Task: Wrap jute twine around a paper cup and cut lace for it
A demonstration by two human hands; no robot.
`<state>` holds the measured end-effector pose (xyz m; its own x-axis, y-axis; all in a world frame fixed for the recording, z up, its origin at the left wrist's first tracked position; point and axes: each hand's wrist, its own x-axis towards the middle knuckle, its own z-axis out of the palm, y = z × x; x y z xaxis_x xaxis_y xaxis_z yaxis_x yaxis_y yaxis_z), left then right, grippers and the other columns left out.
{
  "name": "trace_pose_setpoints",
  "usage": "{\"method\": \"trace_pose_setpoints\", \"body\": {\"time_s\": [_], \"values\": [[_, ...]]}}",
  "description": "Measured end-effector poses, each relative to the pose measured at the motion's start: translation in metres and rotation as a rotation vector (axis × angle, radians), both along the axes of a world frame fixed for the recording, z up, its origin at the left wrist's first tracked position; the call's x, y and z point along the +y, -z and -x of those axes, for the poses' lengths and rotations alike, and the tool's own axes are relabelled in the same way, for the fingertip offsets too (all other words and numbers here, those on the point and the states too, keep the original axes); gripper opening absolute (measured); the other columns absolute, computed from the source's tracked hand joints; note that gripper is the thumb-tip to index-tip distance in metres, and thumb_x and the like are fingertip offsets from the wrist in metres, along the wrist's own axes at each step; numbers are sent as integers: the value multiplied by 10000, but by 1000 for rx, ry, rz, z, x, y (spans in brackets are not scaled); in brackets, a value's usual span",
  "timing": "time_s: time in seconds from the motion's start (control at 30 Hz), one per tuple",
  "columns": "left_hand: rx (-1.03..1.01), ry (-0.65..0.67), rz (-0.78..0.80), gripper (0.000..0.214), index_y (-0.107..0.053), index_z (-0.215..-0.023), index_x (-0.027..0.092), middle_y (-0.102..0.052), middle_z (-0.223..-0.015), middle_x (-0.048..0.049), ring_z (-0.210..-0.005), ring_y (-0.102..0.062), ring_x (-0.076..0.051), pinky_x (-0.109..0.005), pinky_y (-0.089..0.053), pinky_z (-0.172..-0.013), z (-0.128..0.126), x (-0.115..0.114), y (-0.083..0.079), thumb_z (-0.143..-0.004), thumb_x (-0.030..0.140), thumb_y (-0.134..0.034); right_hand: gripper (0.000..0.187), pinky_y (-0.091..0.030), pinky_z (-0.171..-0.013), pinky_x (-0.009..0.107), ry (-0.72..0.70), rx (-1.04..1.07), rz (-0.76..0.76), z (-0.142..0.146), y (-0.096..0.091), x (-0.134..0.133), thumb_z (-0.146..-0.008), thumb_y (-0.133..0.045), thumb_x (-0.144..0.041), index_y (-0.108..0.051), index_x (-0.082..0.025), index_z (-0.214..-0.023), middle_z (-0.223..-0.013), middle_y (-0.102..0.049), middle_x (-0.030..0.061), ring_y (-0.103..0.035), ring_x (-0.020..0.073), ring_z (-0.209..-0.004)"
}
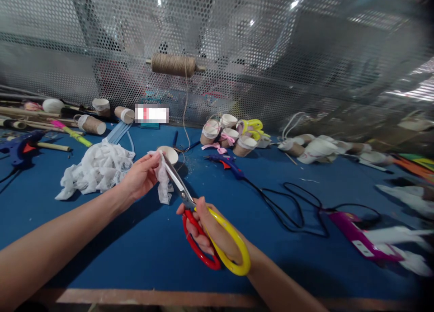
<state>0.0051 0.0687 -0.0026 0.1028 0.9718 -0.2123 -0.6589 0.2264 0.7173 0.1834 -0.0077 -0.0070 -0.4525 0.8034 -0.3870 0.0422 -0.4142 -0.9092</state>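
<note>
My left hand (141, 175) is closed on a strip of white lace (164, 185), pinching it while a short end hangs down. In my right hand (206, 226) is a pair of scissors (183, 192) with one red and one yellow handle, fingers through the loops. Its blades reach up to the lace beside my left fingertips, and the lace hides their tips. A small white-topped cup (168, 154) stands just behind the lace. Left of my left hand lies a loose heap of white lace (98, 167).
A blue glue gun (225, 164) lies at centre, its black cord running to a purple power strip (359, 235). Another glue gun (22, 149) is at the left. Twine-wrapped cups (244, 145) stand at the back. A twine spool (173, 65) hangs on the perforated metal panel (237, 40).
</note>
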Motion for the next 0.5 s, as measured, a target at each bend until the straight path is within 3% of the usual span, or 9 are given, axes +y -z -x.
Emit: {"method": "trace_pose_setpoints", "body": {"time_s": [0.17,0.3,0.4,0.5], "values": [[19,-92,11,98,-636,-745,118,-644,-549,17,-443,-575,-64,-143,-463,-428,8,5,1,-765,54,-565,565,-266,-295,118,-79,-160,-58,-7,-13,-6,-727,-418,-710,-480,-188,-934,-546,-432,-80,-311,14,-338],[41,-103,4,98,-631,-740,111,-636,-530,-3,-475,-597,-82,-155,-485,-475,13,7,6,-772,61,-552,450,-264,-275,127,21,-338,-180,-14,-24,0,-771,-450,-631,-476,-191,-860,-526,-424,-84,-315,16,-313],[48,-87,-18,78,-632,-754,109,-631,-529,-8,-490,-603,-96,-175,-496,-498,13,8,10,-765,75,-563,333,-361,-314,150,165,-412,-346,-6,-28,26,-758,-562,-501,-465,-202,-869,-561,-473,-71,-416,41,-352],[49,-69,-33,58,-635,-762,108,-636,-527,-14,-483,-599,-97,-173,-488,-488,11,7,12,-748,84,-584,283,-442,-379,183,248,-490,-566,12,-23,73,-761,-585,-405,-448,-203,-902,-597,-510,-55,-522,84,-438]]}}
